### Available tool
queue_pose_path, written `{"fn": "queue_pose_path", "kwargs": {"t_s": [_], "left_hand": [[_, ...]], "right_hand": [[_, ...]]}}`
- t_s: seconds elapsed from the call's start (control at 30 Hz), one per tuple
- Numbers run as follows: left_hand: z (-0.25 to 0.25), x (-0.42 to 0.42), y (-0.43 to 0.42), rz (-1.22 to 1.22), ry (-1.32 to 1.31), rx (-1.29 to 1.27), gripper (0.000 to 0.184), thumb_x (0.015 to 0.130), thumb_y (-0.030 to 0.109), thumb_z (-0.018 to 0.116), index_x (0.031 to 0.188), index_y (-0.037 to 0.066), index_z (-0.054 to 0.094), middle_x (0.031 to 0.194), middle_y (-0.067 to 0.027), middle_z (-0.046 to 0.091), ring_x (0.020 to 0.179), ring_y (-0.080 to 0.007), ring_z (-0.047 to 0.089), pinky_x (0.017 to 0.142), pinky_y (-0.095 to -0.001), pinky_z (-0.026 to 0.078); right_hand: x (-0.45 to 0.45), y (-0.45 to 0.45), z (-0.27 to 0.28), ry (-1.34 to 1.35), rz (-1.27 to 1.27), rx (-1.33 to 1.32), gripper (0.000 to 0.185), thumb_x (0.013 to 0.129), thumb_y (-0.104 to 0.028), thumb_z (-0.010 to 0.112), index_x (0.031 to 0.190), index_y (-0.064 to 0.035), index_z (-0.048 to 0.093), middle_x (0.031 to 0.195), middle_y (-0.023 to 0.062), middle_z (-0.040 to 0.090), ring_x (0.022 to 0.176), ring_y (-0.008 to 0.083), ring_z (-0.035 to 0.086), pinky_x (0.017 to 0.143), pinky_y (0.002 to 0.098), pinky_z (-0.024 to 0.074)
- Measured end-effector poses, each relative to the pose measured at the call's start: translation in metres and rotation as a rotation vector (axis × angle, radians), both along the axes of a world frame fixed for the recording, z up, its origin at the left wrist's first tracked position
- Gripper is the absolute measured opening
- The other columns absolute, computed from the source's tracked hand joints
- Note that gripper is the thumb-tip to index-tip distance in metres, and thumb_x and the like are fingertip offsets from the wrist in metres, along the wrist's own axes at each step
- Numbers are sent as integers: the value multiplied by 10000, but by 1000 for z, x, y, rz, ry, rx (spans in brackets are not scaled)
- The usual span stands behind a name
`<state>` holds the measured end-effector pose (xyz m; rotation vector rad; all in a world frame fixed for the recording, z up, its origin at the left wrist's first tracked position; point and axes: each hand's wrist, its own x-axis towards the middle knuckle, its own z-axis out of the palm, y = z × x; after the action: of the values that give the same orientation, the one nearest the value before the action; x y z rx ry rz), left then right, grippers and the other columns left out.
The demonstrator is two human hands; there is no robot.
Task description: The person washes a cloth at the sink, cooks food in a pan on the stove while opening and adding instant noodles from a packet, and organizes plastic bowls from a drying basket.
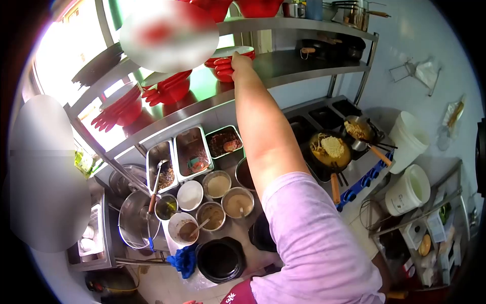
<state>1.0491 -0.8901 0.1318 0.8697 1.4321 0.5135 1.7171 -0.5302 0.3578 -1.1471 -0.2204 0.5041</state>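
My right hand (241, 62) is stretched up to the middle shelf and closed at the right side of a stack of red bowls (225, 75) with pale insides. The thumb lies near the rims; the other fingers are mostly hidden, so how many bowls it grips I cannot tell. More red bowl stacks, one leaning (123, 104) and one beside a blurred patch (174, 88), stand to the left on that shelf. My left hand is not in view; a small reddish bit at the bottom edge is too little to make out.
Below the shelf (298, 73) are metal food trays (192, 147), several tubs of sauce or powder (238, 202) and a black pot (220, 259). At right, two pans of noodles (331, 147) sit on the stove, handles jutting out. White buckets (407, 190) stand beyond.
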Motion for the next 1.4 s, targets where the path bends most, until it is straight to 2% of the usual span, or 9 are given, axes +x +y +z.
{"fn": "queue_pose_path", "kwargs": {"t_s": [0.27,0.43,0.57,0.6,0.67,0.8,0.93,1.27,1.4], "left_hand": [[-7,-21,4,-167,43,-32,273,938,228,483,1142,54,528,1040,-140,621,723,-158,615,591,-207,491],[-11,-66,-20,-67,-39,86,204,930,137,470,1079,-1,491,993,-126,612,770,-188,635,651,-282,529],[-16,-145,-53,-27,15,66,267,933,179,471,1126,-6,482,1033,-116,604,815,-156,618,711,-286,522],[-13,-167,-61,21,-3,36,267,934,176,467,1133,-1,482,1037,-106,603,808,-139,612,711,-268,514],[-22,-224,-84,87,-33,85,260,934,167,463,1136,4,482,1042,-96,604,817,-133,607,710,-264,510],[-43,-359,-136,300,-32,209,253,918,177,496,1110,12,494,975,-96,611,756,-130,605,650,-249,502],[-43,-474,-181,574,54,238,261,928,179,469,1108,-9,493,1007,-104,605,792,-144,606,682,-264,508],[-94,-647,-195,866,21,224,256,924,192,494,1092,-2,496,975,-106,615,802,-148,617,681,-272,515],[-105,-726,-179,1059,83,18,237,934,158,452,1090,-16,494,978,-117,621,803,-188,633,672,-290,524]], "right_hand": [[-91,-95,-23,70,123,472,240,840,-191,565,1008,-21,551,967,90,579,869,231,592,759,370,518],[-313,-222,-97,-83,1481,587,287,886,-286,534,933,-4,561,888,128,626,731,176,631,591,270,496],[-481,-263,-182,13,2099,-52,270,918,-175,492,1125,-1,509,1038,113,598,839,162,616,710,256,490],[-530,-273,-206,-106,2024,-222,300,898,-220,536,1109,-7,527,1012,115,612,837,180,626,711,274,492],[-616,-292,-227,-1466,1700,-192,312,868,-230,576,1081,-4,545,970,125,626,849,205,630,729,298,493],[-751,-294,-246,-1026,2067,-251,322,828,-184,618,1082,2,553,1017,170,630,854,243,647,755,321,506],[-880,-277,-265,-1614,2015,-171,366,811,-250,630,1066,6,572,990,176,632,907,266,626,792,340,492],[-1207,-135,-322,-1237,2172,-165,315,847,-249,581,1009,17,620,835,111,643,815,176,597,756,292,466],[-1444,-59,-349,-401,2293,-291,266,846,-228,562,956,13,585,807,59,582,725,148,548,679,277,451]]}}
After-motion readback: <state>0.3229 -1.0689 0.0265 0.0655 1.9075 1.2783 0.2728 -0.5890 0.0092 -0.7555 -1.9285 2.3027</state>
